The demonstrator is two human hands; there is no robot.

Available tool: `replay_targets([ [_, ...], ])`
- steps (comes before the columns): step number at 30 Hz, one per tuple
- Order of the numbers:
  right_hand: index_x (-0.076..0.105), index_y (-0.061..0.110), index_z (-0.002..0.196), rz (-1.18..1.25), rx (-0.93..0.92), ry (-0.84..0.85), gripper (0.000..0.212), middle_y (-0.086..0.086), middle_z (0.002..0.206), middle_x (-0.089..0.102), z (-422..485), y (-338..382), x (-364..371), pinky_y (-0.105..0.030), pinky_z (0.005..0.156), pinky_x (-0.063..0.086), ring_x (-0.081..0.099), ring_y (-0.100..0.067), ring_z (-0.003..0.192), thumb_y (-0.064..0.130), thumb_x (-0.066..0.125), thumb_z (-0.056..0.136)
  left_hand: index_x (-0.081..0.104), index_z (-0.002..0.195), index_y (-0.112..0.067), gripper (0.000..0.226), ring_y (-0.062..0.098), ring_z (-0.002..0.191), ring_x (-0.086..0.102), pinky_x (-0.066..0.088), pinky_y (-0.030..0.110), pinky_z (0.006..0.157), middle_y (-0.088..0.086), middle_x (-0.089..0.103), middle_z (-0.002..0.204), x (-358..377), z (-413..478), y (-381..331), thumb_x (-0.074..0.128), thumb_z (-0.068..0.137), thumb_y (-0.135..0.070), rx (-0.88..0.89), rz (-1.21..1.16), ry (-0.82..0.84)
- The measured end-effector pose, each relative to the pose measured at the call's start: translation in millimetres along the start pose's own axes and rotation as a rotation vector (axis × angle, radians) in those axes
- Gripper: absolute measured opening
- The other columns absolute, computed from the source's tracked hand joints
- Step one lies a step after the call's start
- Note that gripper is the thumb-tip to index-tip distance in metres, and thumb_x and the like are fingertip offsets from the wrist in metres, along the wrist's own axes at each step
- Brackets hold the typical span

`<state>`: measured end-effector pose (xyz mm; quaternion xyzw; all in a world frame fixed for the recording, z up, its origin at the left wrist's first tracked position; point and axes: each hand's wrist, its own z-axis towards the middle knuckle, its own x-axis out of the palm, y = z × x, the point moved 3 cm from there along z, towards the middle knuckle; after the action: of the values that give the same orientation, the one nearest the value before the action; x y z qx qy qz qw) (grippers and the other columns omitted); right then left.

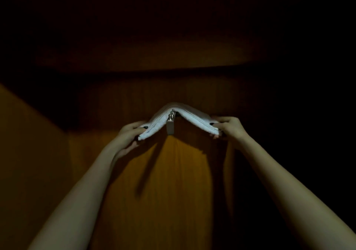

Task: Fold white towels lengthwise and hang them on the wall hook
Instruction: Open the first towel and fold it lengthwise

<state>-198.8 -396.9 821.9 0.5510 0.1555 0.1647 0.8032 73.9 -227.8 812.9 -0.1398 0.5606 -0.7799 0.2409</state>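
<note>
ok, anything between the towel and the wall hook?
Nothing visible. The white towel arches right over the metal wall hook, its fold above the pegs. The left hand and right hand grip its two ends. Contact with the pegs is unclear in the dim light.

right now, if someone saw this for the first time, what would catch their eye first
The white towel stands out as the one bright thing in a dark frame, bent in a peak over the metal wall hook at the centre. The left hand grips its left end and the right hand grips its right end, with both arms reaching up from the bottom corners. Behind them is a dim orange-brown wall.
</note>
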Motion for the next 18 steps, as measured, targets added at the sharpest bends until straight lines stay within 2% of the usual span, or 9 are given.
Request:
replay_targets([
  [4, 0.052, 0.000, 0.133, 0.057, 0.066, 0.070, 0.042, -0.016, 0.076, 0.065, -22.2, -22.5, 25.5, -0.021, 0.046, 0.052, 0.065, -0.011, 0.046, -0.010, 0.050, 0.092, 0.060, 0.122, -0.012, 0.036, 0.003, 0.060, 0.065, 0.047, 0.014, 0.046, -0.001, 0.074, 0.081, 27.7, -9.3, 20.5, 0.057, 0.088, 0.001, -0.013, -0.055, 0.055],
  [7, 0.054, 0.003, 0.133, 0.107, 0.086, 0.092, 0.043, -0.013, 0.081, 0.067, -31.5, -30.5, 39.1, -0.021, 0.048, 0.053, 0.067, -0.014, 0.053, -0.008, 0.054, 0.091, 0.053, 0.135, -0.017, 0.043, 0.012, 0.095, 0.065, 0.052, 0.021, 0.063, 0.007, 0.071, 0.106, 38.4, -17.2, 26.1, 0.057, 0.093, -0.010, 0.013, 0.080, -0.015],
  [8, 0.054, 0.004, 0.133, 0.124, 0.084, 0.095, 0.044, -0.012, 0.082, 0.068, -33.7, -31.9, 41.9, -0.021, 0.049, 0.055, 0.067, -0.015, 0.055, -0.007, 0.055, 0.091, 0.050, 0.138, -0.017, 0.043, 0.015, 0.089, 0.066, 0.053, 0.023, 0.064, 0.008, 0.072, 0.101, 40.3, -19.8, 25.5, 0.054, 0.095, -0.013, 0.039, 0.133, -0.005],
  [10, 0.053, 0.005, 0.134, 0.132, 0.075, 0.103, 0.047, -0.010, 0.083, 0.069, -40.7, -35.4, 47.1, -0.021, 0.048, 0.055, 0.068, -0.015, 0.054, -0.005, 0.059, 0.089, 0.046, 0.141, -0.015, 0.044, 0.010, 0.055, 0.063, 0.046, 0.018, 0.047, 0.003, 0.072, 0.078, 43.5, -27.1, 25.1, 0.053, 0.097, -0.015, 0.077, 0.227, 0.028],
  [11, 0.052, 0.007, 0.136, 0.122, 0.064, 0.105, 0.049, -0.008, 0.084, 0.069, -43.2, -37.6, 49.5, -0.021, 0.047, 0.054, 0.068, -0.014, 0.053, -0.004, 0.060, 0.089, 0.044, 0.141, -0.015, 0.046, 0.009, 0.051, 0.062, 0.046, 0.017, 0.045, 0.005, 0.071, 0.082, 44.4, -29.5, 25.3, 0.054, 0.096, -0.015, 0.090, 0.281, 0.028],
  [13, 0.049, 0.010, 0.139, 0.081, 0.041, 0.094, 0.053, -0.011, 0.096, 0.067, -47.9, -43.6, 51.9, -0.022, 0.045, 0.053, 0.067, -0.014, 0.049, -0.002, 0.062, 0.088, 0.044, 0.141, -0.018, 0.047, 0.018, 0.059, 0.062, 0.047, 0.023, 0.051, 0.012, 0.067, 0.100, 44.9, -36.5, 25.8, 0.056, 0.095, -0.014, 0.127, 0.403, 0.005],
  [14, 0.048, 0.011, 0.140, 0.040, 0.022, 0.079, 0.055, -0.013, 0.102, 0.066, -49.5, -46.5, 51.4, -0.025, 0.046, 0.054, 0.065, -0.015, 0.049, 0.000, 0.063, 0.088, 0.046, 0.140, -0.021, 0.045, 0.025, 0.062, 0.059, 0.044, 0.029, 0.053, 0.013, 0.065, 0.101, 43.4, -40.3, 25.5, 0.054, 0.096, -0.014, 0.155, 0.465, -0.020],
  [16, 0.051, 0.014, 0.139, -0.081, -0.028, 0.023, 0.053, -0.009, 0.089, 0.065, -52.1, -51.7, 46.5, -0.030, 0.051, 0.055, 0.061, -0.016, 0.050, 0.006, 0.065, 0.088, 0.048, 0.137, -0.030, 0.042, 0.027, 0.062, 0.051, 0.040, 0.034, 0.052, 0.011, 0.060, 0.089, 37.7, -47.1, 24.9, 0.052, 0.097, -0.016, 0.207, 0.561, -0.058],
  [18, 0.054, 0.015, 0.136, -0.204, -0.082, -0.049, 0.050, -0.002, 0.073, 0.059, -57.4, -53.0, 38.0, -0.030, 0.051, 0.053, 0.061, -0.020, 0.056, 0.012, 0.067, 0.088, 0.048, 0.137, -0.032, 0.044, 0.028, 0.065, 0.053, 0.042, 0.032, 0.055, 0.011, 0.054, 0.096, 29.9, -54.7, 22.1, 0.055, 0.096, -0.019, 0.257, 0.719, -0.080],
])
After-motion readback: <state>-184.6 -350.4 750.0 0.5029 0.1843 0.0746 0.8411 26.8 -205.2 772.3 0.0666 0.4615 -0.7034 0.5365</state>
